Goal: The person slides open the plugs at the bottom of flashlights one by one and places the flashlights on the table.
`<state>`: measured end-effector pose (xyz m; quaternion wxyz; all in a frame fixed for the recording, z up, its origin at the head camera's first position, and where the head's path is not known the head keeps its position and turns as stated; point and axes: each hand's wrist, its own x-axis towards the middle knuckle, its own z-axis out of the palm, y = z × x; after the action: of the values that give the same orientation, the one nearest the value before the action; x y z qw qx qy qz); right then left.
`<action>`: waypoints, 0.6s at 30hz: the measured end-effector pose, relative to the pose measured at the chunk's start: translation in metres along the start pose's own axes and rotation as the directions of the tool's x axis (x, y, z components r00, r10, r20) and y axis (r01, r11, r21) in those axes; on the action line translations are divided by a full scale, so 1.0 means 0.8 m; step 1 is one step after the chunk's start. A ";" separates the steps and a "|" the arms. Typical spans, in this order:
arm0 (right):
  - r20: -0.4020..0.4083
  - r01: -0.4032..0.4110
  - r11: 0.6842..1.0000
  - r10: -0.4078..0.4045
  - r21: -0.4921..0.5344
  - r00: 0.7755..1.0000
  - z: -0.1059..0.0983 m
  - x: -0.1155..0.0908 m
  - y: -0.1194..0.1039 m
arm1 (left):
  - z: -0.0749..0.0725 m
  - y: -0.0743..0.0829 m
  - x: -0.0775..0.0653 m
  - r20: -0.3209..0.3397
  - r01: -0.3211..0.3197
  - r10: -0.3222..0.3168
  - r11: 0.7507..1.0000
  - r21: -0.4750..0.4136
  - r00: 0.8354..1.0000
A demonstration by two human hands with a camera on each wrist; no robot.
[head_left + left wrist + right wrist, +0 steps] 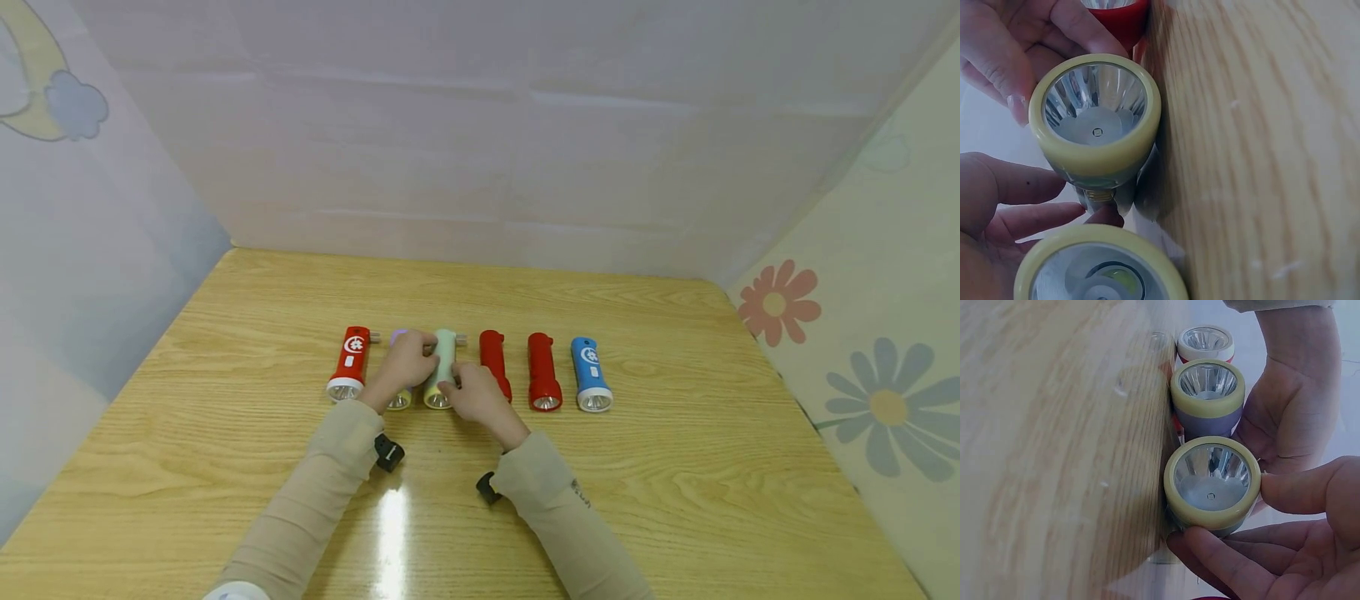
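A mint green flashlight with a pale yellow head ring lies on the table, its lens toward me. My right hand pinches the head between thumb and fingers, plain in the right wrist view. Over the purple flashlight reaches my left hand, hiding much of that flashlight's body. The left thumb and fingers hold the mint flashlight's body from its left side, toward the tail end.
A red flashlight with a white head lies at the row's left end. To the right are one red flashlight partly behind my right hand, another red flashlight and a blue one. A wall sheet stands behind the wooden table.
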<state>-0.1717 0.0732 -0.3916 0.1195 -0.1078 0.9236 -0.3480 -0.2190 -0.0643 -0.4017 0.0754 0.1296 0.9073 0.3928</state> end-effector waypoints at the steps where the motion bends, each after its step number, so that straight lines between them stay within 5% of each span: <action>1: -0.005 0.006 1.000 -0.006 -0.003 1.000 0.000 0.000 0.000 | 0.000 0.000 0.000 0.000 -0.002 0.002 1.000 0.004 1.000; 8: -0.031 0.044 0.999 -0.045 -0.031 0.999 -0.003 -0.004 0.000 | 0.001 0.003 -0.001 0.002 -0.007 0.007 1.000 0.024 1.000; 18: -0.069 0.059 0.991 -0.068 -0.121 0.995 -0.008 -0.008 -0.001 | 0.001 0.007 -0.004 0.030 0.050 -0.048 0.997 -0.061 0.998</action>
<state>-0.1676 0.0782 -0.3857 0.0679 -0.1312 0.9425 -0.2997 -0.2147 -0.0614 -0.3982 0.1018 0.1104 0.8966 0.4167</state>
